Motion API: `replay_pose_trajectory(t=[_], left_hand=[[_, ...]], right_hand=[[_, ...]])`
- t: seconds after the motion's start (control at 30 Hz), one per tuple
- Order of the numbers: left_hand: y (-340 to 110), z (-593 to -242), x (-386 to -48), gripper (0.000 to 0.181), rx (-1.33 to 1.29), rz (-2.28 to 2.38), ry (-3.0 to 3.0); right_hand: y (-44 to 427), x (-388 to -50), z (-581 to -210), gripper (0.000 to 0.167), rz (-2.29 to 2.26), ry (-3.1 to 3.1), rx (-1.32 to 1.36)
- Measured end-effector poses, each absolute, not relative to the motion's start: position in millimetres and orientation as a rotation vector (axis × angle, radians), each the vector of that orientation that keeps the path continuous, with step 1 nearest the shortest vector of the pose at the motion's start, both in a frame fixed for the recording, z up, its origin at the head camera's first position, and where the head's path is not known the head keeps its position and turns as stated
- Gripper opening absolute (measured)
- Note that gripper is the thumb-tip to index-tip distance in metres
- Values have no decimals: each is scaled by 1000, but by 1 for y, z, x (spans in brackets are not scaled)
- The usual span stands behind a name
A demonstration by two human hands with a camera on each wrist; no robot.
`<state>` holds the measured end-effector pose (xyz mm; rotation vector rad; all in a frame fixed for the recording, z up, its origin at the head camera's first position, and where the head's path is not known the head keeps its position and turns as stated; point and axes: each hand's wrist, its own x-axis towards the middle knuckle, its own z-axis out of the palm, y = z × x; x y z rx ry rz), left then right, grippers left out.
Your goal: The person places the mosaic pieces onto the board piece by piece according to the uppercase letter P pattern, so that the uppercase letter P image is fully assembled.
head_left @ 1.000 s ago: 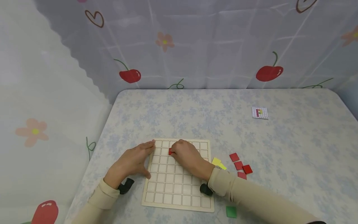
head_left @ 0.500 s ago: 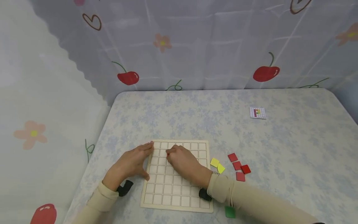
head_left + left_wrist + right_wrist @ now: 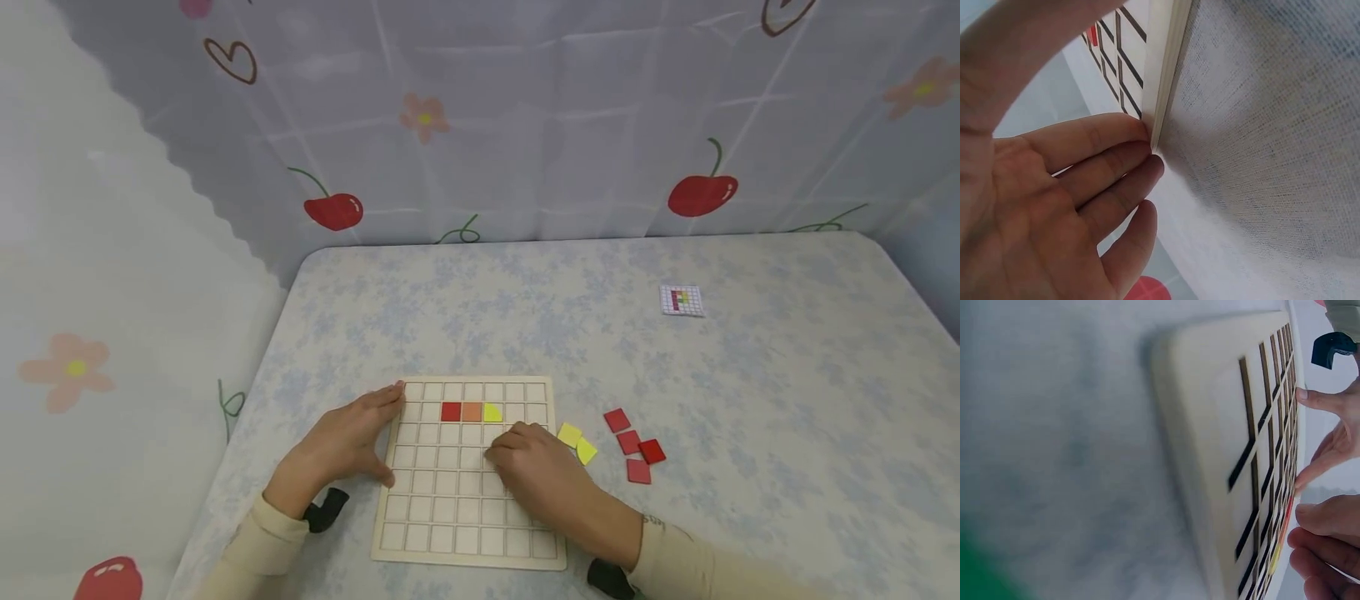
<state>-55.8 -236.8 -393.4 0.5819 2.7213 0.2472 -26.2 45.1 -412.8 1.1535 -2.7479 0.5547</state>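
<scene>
A pale gridded board [image 3: 468, 560] lies on the table. A red tile [image 3: 451, 412], an orange tile [image 3: 471, 412] and a yellow tile with one rounded corner [image 3: 492, 412] sit side by side in its second row from the top. My left hand [image 3: 336, 446] touches the board's left edge with straight fingers, the thumb lower down that edge. Above the right half of the board is my right hand [image 3: 543, 479], fingers loosely bent. In the right wrist view, nothing shows between its thumb and fingers [image 3: 1325, 547].
Two yellow tiles [image 3: 569, 435] lie by the board's right edge. Several red tiles [image 3: 628, 442] are scattered farther right. A small card with a coloured grid pattern [image 3: 682, 300] lies toward the back right. A green blur [image 3: 985, 569] shows in the right wrist view's corner.
My right hand has let go of the red tile, now flat in its cell, and drawn back right and toward me. The row of coloured tiles is uncovered. My left hand stays at the board's edge.
</scene>
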Motion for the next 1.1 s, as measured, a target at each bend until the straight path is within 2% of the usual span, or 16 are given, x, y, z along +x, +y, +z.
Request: replay_pose_trajectory(t=[0.37, 0.7, 0.9, 1.1], left_hand=[[-239, -392, -56, 109, 567, 248, 2720], [-240, -392, -55, 109, 572, 244, 2722], [-239, -393, -55, 109, 569, 234, 2722], [-238, -394, -55, 109, 589, 235, 2729]], right_hand=[[117, -7, -419, 25, 659, -2819, 865], [184, -14, -414, 45, 671, -2846, 630], [211, -26, -413, 48, 736, -3022, 639], [218, -26, -418, 45, 784, -3043, 705]])
